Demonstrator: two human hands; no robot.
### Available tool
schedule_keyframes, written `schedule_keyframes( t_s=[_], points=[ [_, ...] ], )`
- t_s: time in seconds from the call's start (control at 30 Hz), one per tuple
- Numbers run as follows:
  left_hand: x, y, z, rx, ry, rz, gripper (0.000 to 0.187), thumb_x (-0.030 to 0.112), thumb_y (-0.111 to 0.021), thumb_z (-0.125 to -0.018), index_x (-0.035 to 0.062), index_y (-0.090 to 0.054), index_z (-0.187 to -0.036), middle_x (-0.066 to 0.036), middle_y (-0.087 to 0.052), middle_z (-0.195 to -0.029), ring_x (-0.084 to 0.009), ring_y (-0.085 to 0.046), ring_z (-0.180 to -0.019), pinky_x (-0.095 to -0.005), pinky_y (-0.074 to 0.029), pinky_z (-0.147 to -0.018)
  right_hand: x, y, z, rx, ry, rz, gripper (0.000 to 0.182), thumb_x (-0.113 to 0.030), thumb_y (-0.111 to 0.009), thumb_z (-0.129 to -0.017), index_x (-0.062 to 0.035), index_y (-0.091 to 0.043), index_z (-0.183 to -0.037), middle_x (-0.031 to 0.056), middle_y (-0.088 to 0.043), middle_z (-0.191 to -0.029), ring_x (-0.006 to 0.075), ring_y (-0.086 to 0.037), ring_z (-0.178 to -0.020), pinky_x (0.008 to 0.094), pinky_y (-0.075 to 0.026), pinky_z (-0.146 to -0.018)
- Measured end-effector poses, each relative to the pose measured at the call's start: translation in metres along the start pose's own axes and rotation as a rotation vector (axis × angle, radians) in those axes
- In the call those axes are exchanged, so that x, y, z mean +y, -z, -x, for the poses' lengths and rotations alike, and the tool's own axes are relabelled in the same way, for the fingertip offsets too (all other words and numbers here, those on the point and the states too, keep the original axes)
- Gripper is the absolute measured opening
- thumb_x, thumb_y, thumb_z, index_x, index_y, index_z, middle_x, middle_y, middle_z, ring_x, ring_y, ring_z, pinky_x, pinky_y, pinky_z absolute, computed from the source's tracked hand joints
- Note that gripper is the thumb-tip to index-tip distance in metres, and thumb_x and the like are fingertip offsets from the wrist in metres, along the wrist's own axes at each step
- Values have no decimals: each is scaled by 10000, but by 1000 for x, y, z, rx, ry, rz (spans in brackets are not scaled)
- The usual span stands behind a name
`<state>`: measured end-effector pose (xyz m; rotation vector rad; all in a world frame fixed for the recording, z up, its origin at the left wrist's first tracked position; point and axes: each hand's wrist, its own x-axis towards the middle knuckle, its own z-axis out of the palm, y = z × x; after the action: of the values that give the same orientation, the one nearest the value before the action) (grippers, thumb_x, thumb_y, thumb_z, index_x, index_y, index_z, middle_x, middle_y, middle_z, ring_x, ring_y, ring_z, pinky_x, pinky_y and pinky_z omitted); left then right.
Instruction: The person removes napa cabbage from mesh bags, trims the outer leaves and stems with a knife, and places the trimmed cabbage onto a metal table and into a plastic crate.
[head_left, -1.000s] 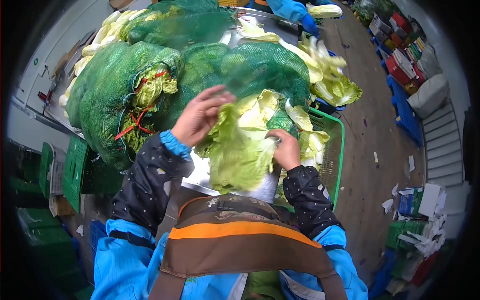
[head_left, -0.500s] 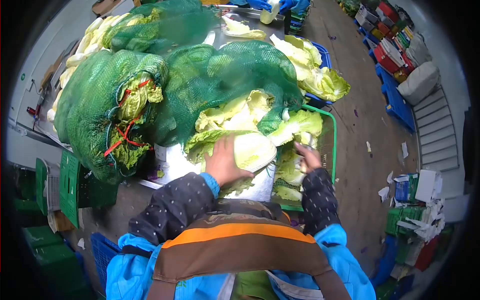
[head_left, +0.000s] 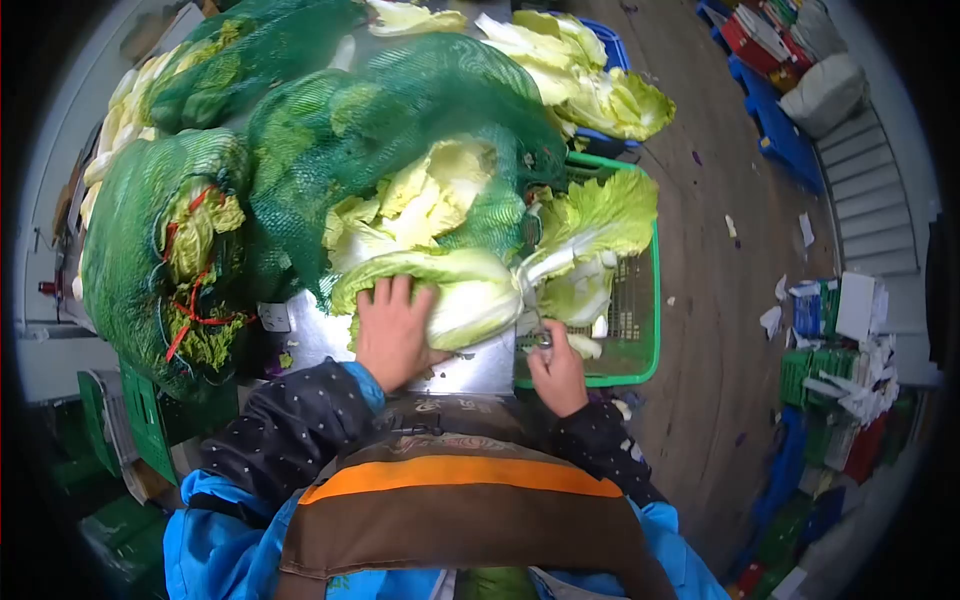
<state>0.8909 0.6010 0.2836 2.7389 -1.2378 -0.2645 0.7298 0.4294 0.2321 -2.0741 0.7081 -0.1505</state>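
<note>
A napa cabbage (head_left: 478,300) lies on its side on the metal table (head_left: 318,348), its white base to the right. My left hand (head_left: 393,335) presses on its leafy left part, fingers apart. Close to the base, my right hand (head_left: 558,372) is closed round a small tool (head_left: 543,340), its blade at the cabbage's base and mostly hard to make out. A loose leaf (head_left: 600,222) spreads from beside the base over the green basket (head_left: 655,300), which holds more leaves. Behind the cabbage, pale outer leaves (head_left: 435,190) rest against a green net bag (head_left: 330,130).
Another net bag with red ties (head_left: 130,250) stands at the left. Leaves (head_left: 610,95) fill a blue basket (head_left: 612,42) at the back. Stacked crates (head_left: 812,375) and a blue pallet (head_left: 765,130) stand along the right side, with scraps on the floor (head_left: 700,380).
The view has shifted, so most things sit further left. My right hand is now nearer the cabbage base, with the tool visible in it. The loose leaf stands higher and more spread out.
</note>
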Motion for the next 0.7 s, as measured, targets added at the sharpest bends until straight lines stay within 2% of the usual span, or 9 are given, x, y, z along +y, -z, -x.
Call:
schedule_keyframes(
  t_s=[0.03, 0.07, 0.1, 0.17, 0.2, 0.33, 0.5, 0.63, 0.7],
  points=[
    [1, -7, -5, -33, 97, 47, 876, 440, -825, -455, 100, -466, -1177, -131, -458, -1054, -294, -450, -980, -446, -369, -783, 5, -6, -4, 12, 55, 11, 278, -77, -521, -790, -52, -457, -1059, 183, -547, -641, 341, -582, -609, 391, -434, -561],
    [-1, -14, -11, 36, 93, 52, 880, 441, -827, -440, 88, -469, -1162, -128, -468, -1045, -294, -460, -972, -436, -378, -773, 9, -9, -9, 14, 72, 24, 263, -71, -523, -777, -45, -454, -1030, 195, -550, -628, 397, -573, -636, 424, -441, -585],
    [-3, -19, -13, 100, 90, 59, 884, 442, -829, -425, 77, -471, -1146, -125, -477, -1035, -293, -470, -964, -425, -386, -763, 12, -12, -13, 18, 56, 19, 263, -71, -523, -777, -45, -454, -1030, 195, -550, -628, 397, -573, -636, 424, -441, -585],
    [-2, -21, -12, 37, 113, 70, 896, 406, -837, -402, 54, -465, -1136, -132, -491, -1013, -303, -480, -944, -416, -393, -765, 6, -11, -23, -66, 4, -7, 242, -67, -523, -769, -41, -453, -999, 213, -558, -660, 414, -567, -663, 450, -434, -600],
    [-2, -21, -13, -8, 135, 82, 908, 371, -845, -378, 31, -458, -1126, -140, -505, -990, -312, -489, -924, -406, -400, -768, 1, -11, -27, -64, 73, 40, 238, -65, -523, -770, -37, -453, -995, 229, -562, -671, 426, -558, -675, 476, -421, -602],
    [0, -22, -13, 26, 128, 57, 919, 350, -847, -368, 24, -456, -1134, -129, -511, -989, -314, -493, -917, -401, -404, -775, -2, -16, -35, -98, 65, 63, 241, -62, -524, -770, -28, -446, -995, 242, -562, -673, 437, -553, -678, 503, -409, -601],
    [6, -27, -7, 10, 147, 37, 917, 362, -844, -367, 41, -469, -1140, -121, -500, -1024, -297, -475, -954, -413, -385, -803, 3, -24, -43, -241, 12, 217, 241, -53, -518, -768, 28, -413, -969, 284, -549, -658, 463, -548, -666, 526, -417, -629],
    [4, -26, -7, 76, 135, 39, 922, 379, -832, -388, 55, -474, -1174, -115, -487, -1069, -290, -458, -979, -439, -366, -830, 3, -32, -48, -185, -7, 368, 266, -45, -528, -762, 48, -399, -975, 290, -552, -649, 462, -557, -655, 519, -434, -617],
    [3, -30, -6, 93, 137, 65, 933, 375, -831, -390, 56, -469, -1187, -116, -486, -1082, -292, -458, -982, -442, -364, -840, -1, -27, -46, -223, -14, 398, 274, -47, -528, -763, 49, -395, -983, 291, -552, -648, 462, -557, -649, 521, -434, -613]
  ],
)
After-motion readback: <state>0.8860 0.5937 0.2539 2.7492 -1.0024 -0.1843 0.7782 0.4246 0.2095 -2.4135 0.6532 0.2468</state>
